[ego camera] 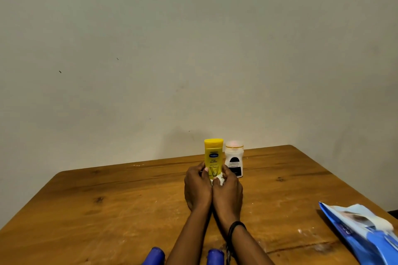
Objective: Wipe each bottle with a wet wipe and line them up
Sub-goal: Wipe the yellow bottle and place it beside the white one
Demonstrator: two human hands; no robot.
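Nearest, below both wrists at the bottom edge of the view, two blue rounded tops show, one to the left of the forearms and one between them. They look like bottle caps, with the bodies out of sight. Off to the right of the right hand, well apart from it, a blue wet wipe pack lies on the wooden table. A dark wristband circles the right wrist. The two hands meet side by side. The left hand curls round the lower part of the yellow lotion bottle, which stands upright between the fingertips. The right hand grips a crumpled white wet wipe against the bottle's lower front. Just beyond the right hand, beside the yellow bottle, a white bottle with a dark label stands upright near the wall. I judge the task about midway: the white bottle seems already placed, the yellow one is being wiped beside it, and the blue-capped ones probably remain.
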